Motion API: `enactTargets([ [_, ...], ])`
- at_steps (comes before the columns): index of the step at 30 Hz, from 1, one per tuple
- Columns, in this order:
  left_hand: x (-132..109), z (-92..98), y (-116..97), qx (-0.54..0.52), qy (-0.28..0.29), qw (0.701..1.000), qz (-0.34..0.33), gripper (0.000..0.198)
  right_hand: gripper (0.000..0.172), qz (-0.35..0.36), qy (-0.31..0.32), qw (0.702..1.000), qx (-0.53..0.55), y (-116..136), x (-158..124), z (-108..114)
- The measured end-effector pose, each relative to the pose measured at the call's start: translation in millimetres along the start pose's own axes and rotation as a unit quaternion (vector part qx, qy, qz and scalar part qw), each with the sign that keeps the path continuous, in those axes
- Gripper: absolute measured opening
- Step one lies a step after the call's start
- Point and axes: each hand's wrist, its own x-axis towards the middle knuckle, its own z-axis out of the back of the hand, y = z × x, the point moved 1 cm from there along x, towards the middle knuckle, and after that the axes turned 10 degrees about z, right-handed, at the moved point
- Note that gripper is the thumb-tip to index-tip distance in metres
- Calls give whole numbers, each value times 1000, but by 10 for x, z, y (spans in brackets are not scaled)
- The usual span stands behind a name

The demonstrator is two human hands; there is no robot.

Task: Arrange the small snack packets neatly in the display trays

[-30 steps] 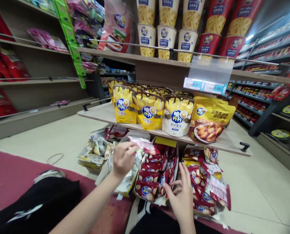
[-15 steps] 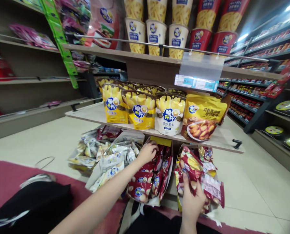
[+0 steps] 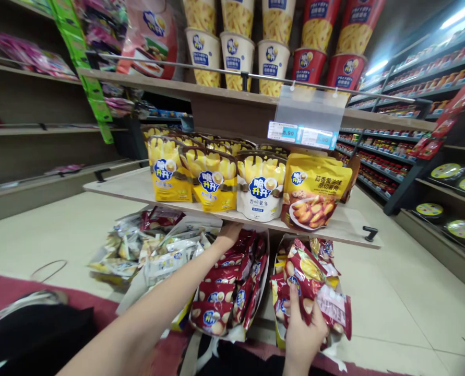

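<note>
Below shop shelf [image 3: 352, 227] | tile floor [image 3: 396, 292] | right hand [image 3: 305, 326] — gripping red packet [image 3: 306, 269] | left hand [image 3: 229, 235] — can't tell

– Where can hands get into the middle box [image 3: 238, 333]?
– From above, near end; the low shelf [image 3: 353, 224] closes in over the back, and the left hand [image 3: 229, 235] fills it
– Right box [image 3: 280, 334]?
– Right hand [image 3: 305, 325] and packet [image 3: 303, 265] cover it; a narrow gap separates the boxes

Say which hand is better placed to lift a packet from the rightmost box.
Probably the right hand: it touches a red packet there; the left hand is at the neighbouring box.
</note>
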Motion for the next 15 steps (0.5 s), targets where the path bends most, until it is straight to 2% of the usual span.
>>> enactTargets([
  [3,-8,-23,100,-9,11,1000,-6,47,49,-21,-2,1000,-2,-20,27,16],
  [8,-199,-14,134,-41,3,999,-23,54,44,-59,31,998,11,-45,34,-8],
  [12,-298,39,99,-64,-19,998,-12,48,44,-82,64,994,28,-43,1,-52],
  [15,-360,112,60,-73,-31,997,-5,40,44,-56,78,995,34,-33,-14,-91],
])
